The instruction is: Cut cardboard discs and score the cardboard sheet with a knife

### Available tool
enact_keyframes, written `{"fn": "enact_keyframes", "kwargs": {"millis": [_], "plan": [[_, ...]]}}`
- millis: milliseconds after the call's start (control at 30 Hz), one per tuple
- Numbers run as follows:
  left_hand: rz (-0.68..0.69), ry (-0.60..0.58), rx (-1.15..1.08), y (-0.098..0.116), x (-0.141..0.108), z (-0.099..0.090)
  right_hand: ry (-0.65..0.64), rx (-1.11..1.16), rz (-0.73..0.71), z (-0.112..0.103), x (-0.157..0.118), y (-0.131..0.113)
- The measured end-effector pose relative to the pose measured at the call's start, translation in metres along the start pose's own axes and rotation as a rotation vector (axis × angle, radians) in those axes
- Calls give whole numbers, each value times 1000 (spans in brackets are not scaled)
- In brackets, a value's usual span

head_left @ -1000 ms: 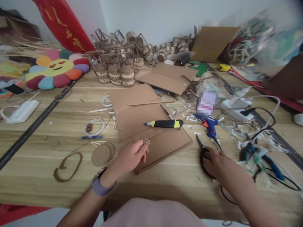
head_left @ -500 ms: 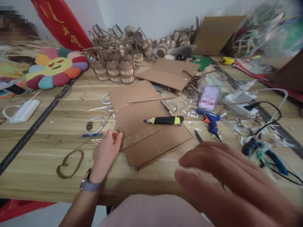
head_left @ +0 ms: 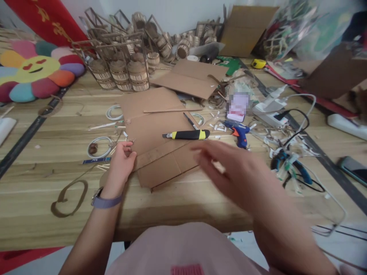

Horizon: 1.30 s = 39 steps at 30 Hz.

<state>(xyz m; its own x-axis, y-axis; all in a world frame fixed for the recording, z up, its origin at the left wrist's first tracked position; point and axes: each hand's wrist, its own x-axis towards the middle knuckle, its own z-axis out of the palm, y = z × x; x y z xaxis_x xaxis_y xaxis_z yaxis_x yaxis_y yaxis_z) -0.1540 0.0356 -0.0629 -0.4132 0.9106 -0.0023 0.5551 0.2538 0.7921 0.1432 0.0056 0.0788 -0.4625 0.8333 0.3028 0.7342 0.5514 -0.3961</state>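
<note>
My left hand [head_left: 122,162], with a watch on its wrist, rests at the left edge of a stack of brown cardboard [head_left: 156,133]. Its fingers are curled in with the thumb near them; what they hold, if anything, is hidden. Over the right side of the cardboard hovers my right hand [head_left: 232,172], blurred, fingers stretched out and nothing seen between them. A black and yellow utility knife [head_left: 187,134] lies across the cardboard just beyond its fingertips, blade to the left. Behind the knife is a black pen [head_left: 189,120].
To the right lie a blue glue gun [head_left: 241,131], a phone [head_left: 237,107], blue-handled pliers [head_left: 301,172] and a power strip [head_left: 271,110] with cables. Small bamboo baskets [head_left: 119,74] stand at the back, beside a flower cushion [head_left: 37,70]. White rings [head_left: 99,147] sit left.
My right hand has moved left and forward from the near right to over the cardboard, near the knife. My left hand stays at the cardboard's edge. The view has turned somewhat right.
</note>
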Motion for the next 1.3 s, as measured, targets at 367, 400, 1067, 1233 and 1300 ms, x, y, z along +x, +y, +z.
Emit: {"fn": "enact_keyframes", "kwargs": {"millis": [367, 400, 1067, 1233, 1300], "plan": [[-66, -17, -110, 19, 24, 4, 41, 226, 605, 74, -27, 135], [-66, -28, -105, 21, 27, 4, 24, 257, 596, 73, -29, 136], [-9, -93, 305, 34, 28, -18, 60, -336, -213, 80, -65, 116], [114, -124, 421, 27, 27, -16, 58, -508, -326, 78, -67, 118], [173, -124, 472, 24, 23, -14, 6, -529, -352, 75, -66, 119]]}}
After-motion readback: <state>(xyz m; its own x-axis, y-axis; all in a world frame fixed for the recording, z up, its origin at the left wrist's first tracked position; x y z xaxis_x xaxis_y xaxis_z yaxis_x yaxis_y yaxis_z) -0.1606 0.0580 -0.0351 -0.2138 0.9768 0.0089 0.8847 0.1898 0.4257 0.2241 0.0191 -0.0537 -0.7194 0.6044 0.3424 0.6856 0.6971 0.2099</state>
